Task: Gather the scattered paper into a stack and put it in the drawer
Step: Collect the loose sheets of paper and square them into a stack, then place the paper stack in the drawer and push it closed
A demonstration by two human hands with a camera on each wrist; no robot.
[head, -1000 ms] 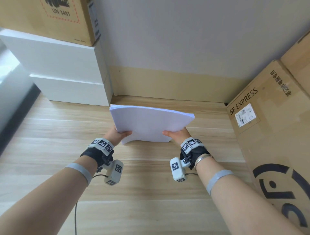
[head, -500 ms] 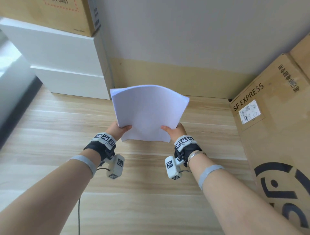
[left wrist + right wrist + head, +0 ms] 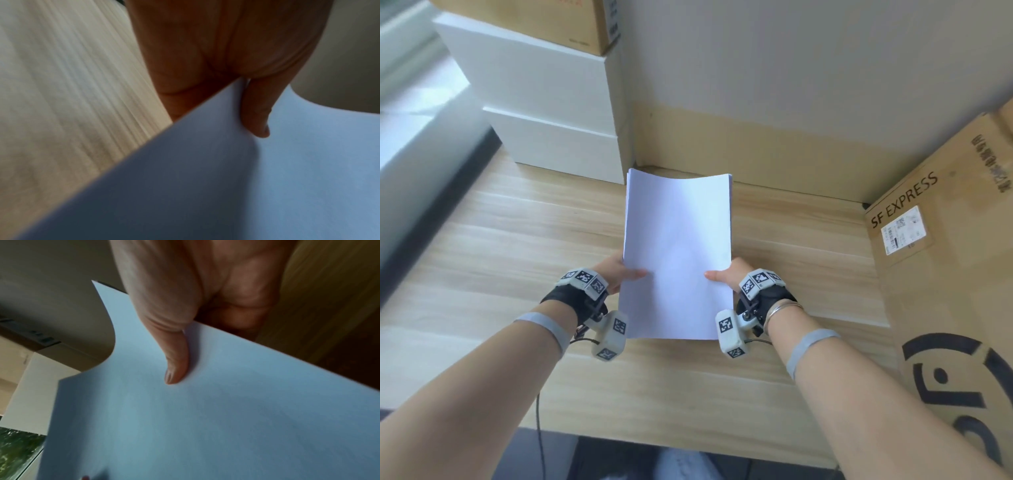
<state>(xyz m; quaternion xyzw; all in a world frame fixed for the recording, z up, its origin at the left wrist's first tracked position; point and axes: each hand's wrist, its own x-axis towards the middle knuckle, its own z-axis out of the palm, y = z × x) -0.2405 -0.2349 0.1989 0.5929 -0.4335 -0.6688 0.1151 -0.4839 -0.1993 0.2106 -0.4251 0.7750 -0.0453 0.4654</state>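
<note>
Paper stack is gathered and up off the wooden desk, long axis pointing away from me, far edge toward the wall. My left hand pinches the left long edge, my right hand pinches the right one, both near the lower half. Thumbs lie on top of the top sheet, left thumb and right thumb; the other fingers are underneath, hidden by the paper. So both hands are closed on the stack, not spread.

Reason for the two-sided grip: loose sheets fan out if held from one side. Squeezing inward bows the stack slightly, visible at the curved far edge, and that stiffens it so the free end doesn't droop.

Edges look mostly flush; a few sheets peek out at the far left corner. My guess is the squaring-up is near done.

No drawer in any view. White boxes sit at back left with a carton on top, an SF EXPRESS carton at right. Next step, I reckon: find the drawer while keeping the pinch even.
</note>
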